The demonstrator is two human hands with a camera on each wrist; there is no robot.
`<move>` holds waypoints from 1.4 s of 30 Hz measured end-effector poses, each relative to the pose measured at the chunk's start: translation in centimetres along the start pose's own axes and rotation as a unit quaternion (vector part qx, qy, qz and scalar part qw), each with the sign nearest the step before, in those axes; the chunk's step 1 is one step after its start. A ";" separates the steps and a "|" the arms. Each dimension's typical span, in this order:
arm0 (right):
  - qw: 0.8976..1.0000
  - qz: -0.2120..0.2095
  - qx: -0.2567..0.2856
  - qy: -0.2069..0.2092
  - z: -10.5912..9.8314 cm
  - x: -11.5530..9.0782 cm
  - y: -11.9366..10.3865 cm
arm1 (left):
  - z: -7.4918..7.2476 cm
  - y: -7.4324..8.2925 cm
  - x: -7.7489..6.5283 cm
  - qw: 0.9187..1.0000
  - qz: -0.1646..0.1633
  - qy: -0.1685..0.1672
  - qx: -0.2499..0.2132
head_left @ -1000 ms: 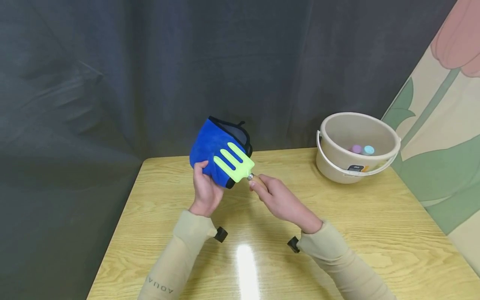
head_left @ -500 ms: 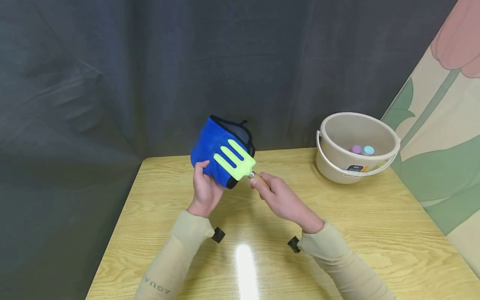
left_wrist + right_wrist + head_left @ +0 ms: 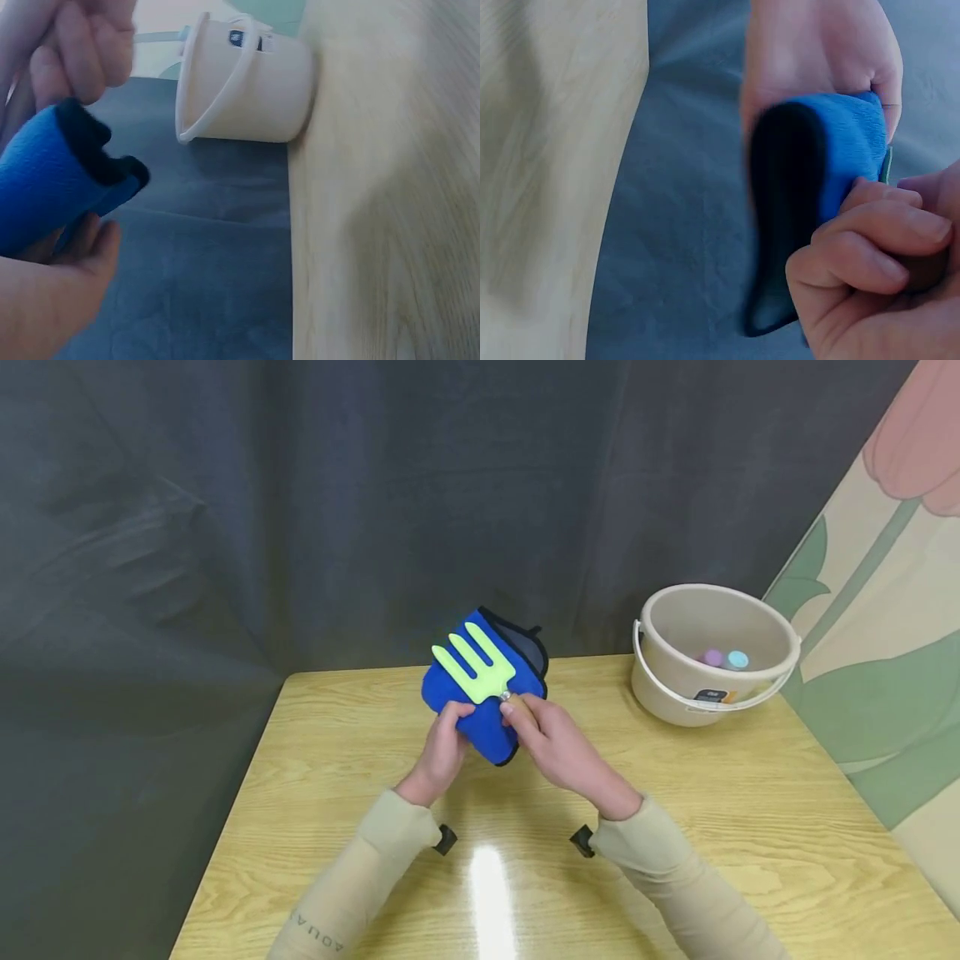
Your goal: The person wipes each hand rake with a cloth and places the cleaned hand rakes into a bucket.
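Note:
My right hand (image 3: 562, 750) grips the wooden handle of a small garden fork, whose lime-green head (image 3: 491, 678) points up and left. Behind the fork hangs a blue fabric piece (image 3: 491, 735) with black edging and a grey panel, raised above the table. My left hand (image 3: 441, 753) holds its lower left side, thumb on the front. The left wrist view shows the blue fabric (image 3: 37, 176) with a black-trimmed opening. In the right wrist view the curled right fingers (image 3: 862, 262) overlap the fabric's edge, and they largely hide the handle.
A beige bucket (image 3: 663, 685) with a white handle stands at the table's back right. It holds a purple-topped item (image 3: 712, 657) and a light-blue-topped one (image 3: 737, 660). A dark curtain hangs behind the wooden table (image 3: 315, 760); a flower-patterned wall is at right.
My left hand has moved right and slightly down with the blue fabric, so the fork now lies over more of its middle. The right hand has barely moved; the fork tilts slightly more leftward.

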State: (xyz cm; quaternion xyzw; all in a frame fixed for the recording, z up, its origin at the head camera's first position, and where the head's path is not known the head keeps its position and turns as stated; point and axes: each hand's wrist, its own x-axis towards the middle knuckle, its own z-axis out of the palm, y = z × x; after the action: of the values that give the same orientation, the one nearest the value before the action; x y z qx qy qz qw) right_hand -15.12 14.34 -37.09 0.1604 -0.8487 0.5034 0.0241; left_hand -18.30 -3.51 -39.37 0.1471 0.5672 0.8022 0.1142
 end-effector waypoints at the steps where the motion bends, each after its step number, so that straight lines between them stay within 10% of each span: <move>1: 1.000 0.001 -0.001 0.002 -0.1 0.1 0.0 | 0.1 -0.1 -0.1 1.000 -0.002 -0.003 0.022; 6: 1.000 0.019 -0.005 -0.006 -0.1 0.1 0.1 | 0.1 -0.4 0.0 0.998 0.024 0.017 0.052; 19: 0.999 0.017 -0.002 -0.034 0.8 0.0 0.6 | -0.6 1.3 0.6 0.985 0.078 0.030 -0.151; 32: 0.998 0.015 -0.023 -0.062 0.7 -0.7 0.8 | -1.5 1.7 1.0 0.980 0.099 0.083 -0.149; 42: 0.999 0.000 -0.029 -0.041 0.8 -0.7 0.5 | -0.5 1.1 0.8 0.978 0.096 0.063 -0.176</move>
State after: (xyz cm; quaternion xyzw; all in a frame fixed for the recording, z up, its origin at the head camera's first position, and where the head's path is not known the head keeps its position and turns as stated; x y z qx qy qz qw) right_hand -14.50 14.04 -38.04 0.1796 -0.8635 0.4712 -0.0058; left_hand -19.20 -4.04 -38.36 0.1273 0.4067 0.9043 0.0247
